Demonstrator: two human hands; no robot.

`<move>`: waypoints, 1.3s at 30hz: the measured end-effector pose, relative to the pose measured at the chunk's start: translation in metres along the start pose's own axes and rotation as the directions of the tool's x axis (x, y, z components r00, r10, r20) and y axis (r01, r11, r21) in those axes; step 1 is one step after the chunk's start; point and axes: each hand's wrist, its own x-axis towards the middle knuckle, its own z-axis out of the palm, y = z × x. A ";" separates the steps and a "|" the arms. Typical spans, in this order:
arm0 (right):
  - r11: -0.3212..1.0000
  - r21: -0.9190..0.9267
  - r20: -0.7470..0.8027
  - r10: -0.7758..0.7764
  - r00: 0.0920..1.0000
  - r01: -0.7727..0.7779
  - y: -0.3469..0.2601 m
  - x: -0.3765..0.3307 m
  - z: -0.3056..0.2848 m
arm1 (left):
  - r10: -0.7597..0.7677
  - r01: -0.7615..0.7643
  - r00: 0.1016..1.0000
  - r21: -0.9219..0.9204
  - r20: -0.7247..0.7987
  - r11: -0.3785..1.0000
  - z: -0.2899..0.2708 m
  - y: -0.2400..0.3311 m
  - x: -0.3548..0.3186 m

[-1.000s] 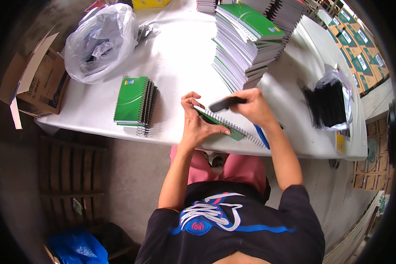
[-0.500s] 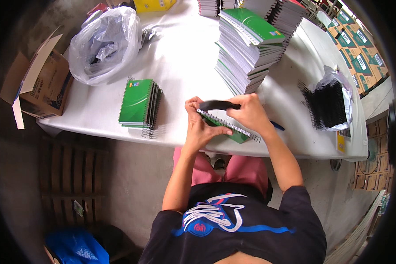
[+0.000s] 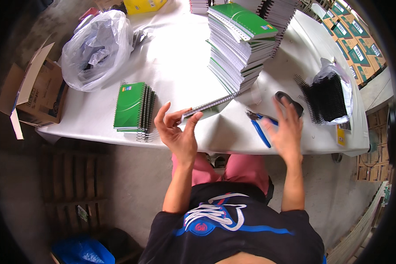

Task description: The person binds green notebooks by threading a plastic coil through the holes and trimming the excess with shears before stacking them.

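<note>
Spiral notebook (image 3: 212,108) is slanting, wiry coil (image 3: 222,101) lining its edge; left hand (image 3: 180,137) is pinching one end; right hand (image 3: 288,134) is hanging splayed, empty, by smooth black tool (image 3: 298,107).

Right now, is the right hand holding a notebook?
No, the left hand holds the notebook; the right hand is apart from it, near the blue pliers.

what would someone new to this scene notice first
Probably the tall notebook stack, right of centre on the white table. Nearer the front edge, the left hand holds a spiral notebook while the right hand spreads open near blue pliers. A bulging translucent bag sits toward the left.
</note>
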 end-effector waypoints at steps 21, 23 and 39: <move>0.738 0.477 -0.248 -0.408 0.878 0.478 -0.094 -0.028 -0.036 | 0.449 -0.462 0.887 0.241 0.109 0.854 0.004 0.020 -0.004; 0.424 0.906 0.188 -0.383 0.905 -0.008 -0.091 -0.028 -0.037 | 0.459 -0.474 0.880 0.258 0.118 0.842 0.003 0.016 -0.005; 1.000 -0.004 0.039 0.003 0.999 -0.003 -0.012 -0.024 0.016 | -0.187 0.151 0.977 -0.291 -0.101 0.945 -0.016 0.010 0.007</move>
